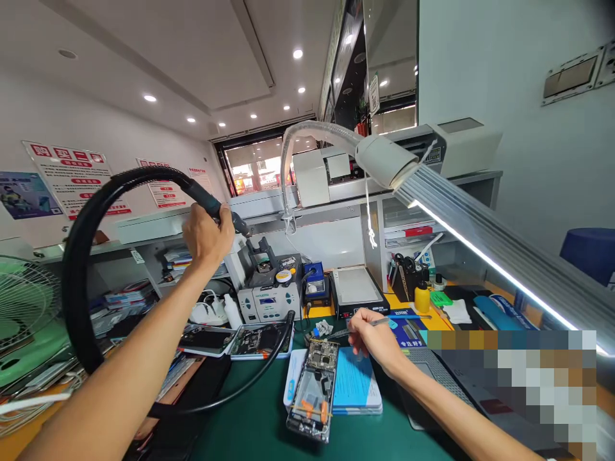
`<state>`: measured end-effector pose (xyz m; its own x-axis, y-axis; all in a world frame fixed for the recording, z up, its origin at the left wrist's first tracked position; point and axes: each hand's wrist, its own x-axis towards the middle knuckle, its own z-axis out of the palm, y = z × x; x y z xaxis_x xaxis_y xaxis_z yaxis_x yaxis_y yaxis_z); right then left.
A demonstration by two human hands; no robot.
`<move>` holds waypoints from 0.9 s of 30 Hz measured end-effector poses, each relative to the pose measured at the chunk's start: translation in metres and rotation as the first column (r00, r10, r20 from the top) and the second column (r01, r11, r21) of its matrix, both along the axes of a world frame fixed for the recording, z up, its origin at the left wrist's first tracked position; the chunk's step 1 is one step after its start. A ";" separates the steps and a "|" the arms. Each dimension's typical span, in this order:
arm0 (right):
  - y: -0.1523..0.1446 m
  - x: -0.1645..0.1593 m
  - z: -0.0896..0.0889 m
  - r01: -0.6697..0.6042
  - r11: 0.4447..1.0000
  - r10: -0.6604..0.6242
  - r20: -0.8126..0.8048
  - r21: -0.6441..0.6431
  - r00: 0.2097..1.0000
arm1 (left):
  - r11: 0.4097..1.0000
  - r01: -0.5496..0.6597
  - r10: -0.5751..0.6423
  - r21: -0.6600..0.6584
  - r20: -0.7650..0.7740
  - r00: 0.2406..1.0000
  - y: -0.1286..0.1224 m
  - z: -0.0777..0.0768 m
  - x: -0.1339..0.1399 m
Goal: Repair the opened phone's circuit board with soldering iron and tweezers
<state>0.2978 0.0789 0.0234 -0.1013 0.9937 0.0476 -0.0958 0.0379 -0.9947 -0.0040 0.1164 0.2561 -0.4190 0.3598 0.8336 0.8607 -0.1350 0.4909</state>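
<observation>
My left hand [207, 235] is raised and wrapped around the black handle of a hot air gun [211, 203]. Its nozzle points right, close to the cradle on the hot air rework station [269, 301]. A thick black hose loops from the gun to the left. In my right hand [372, 336], the fingers pinch slim metal tweezers [342, 333], whose tip is over the upper end of an opened phone [314, 390]. A bare circuit board [321, 355] shows at that end. The phone lies tilted across a blue and white booklet [358, 384] on the green mat [240, 416].
A lit bar lamp [480, 237] slants across the upper right. Two more opened devices, including one with bare boards [262, 339], lie left of the phone. A blue soldering station [314, 280], a yellow bottle [422, 299] and a green fan [29, 307] stand around.
</observation>
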 end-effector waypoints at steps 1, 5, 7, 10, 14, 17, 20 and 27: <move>0.001 0.001 0.000 0.003 1.000 -0.003 -0.003 0.000 1.000 | 0.998 0.046 -0.046 0.038 0.001 0.999 -0.008 -0.006 0.005; 0.005 0.005 -0.001 0.000 1.000 0.000 -0.008 -0.001 1.000 | 0.937 0.327 -0.335 0.125 0.040 0.942 -0.035 -0.042 0.039; 0.005 0.006 -0.001 0.004 1.000 -0.004 -0.007 -0.005 1.000 | 0.851 0.501 -0.517 0.158 0.080 0.852 -0.043 -0.063 0.062; 0.003 0.006 0.001 0.015 1.000 -0.015 -0.005 -0.022 1.000 | 0.703 0.673 -0.709 0.228 0.161 0.686 -0.048 -0.085 0.091; 0.001 0.003 0.003 0.036 0.998 -0.036 0.002 -0.054 0.999 | 0.520 0.816 -0.845 0.253 0.290 0.449 -0.044 -0.092 0.111; -0.001 0.001 0.003 0.061 0.995 -0.060 0.014 -0.076 0.998 | 0.399 0.886 -0.878 0.238 0.378 0.294 -0.036 -0.095 0.120; -0.002 -0.002 0.003 0.083 0.992 -0.081 0.030 -0.090 0.996 | 0.322 0.911 -0.885 0.259 0.425 0.192 -0.029 -0.106 0.135; -0.004 -0.005 0.004 0.146 0.985 -0.139 0.075 -0.088 0.987 | 0.337 0.919 -0.829 0.206 0.528 0.186 -0.020 -0.132 0.158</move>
<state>0.2931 0.0754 0.0277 0.0420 0.9980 -0.0479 -0.0281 -0.0467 -0.9985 0.1540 0.0968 0.1245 -0.0376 0.8411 0.5396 -0.1354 -0.5393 0.8312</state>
